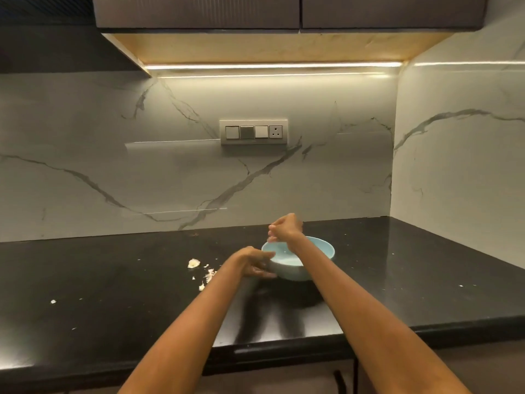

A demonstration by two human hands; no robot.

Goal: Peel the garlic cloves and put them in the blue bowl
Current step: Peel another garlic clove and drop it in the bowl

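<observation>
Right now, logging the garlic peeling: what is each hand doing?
Left hand: open, fingers against the side of the round pale blue bowl.
Right hand: above the bowl, fingers curled; anything held cannot be told.

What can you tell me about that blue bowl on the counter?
The blue bowl is pale blue, round and smooth, perhaps ceramic or plastic. It stands upright on the black countertop, near the back wall. Its inside looks light; whether anything lies in it cannot be told. The left hand is at its near left rim, fingers apparently touching the wall. The right hand hangs above its far rim, fingers bunched downward.
</observation>
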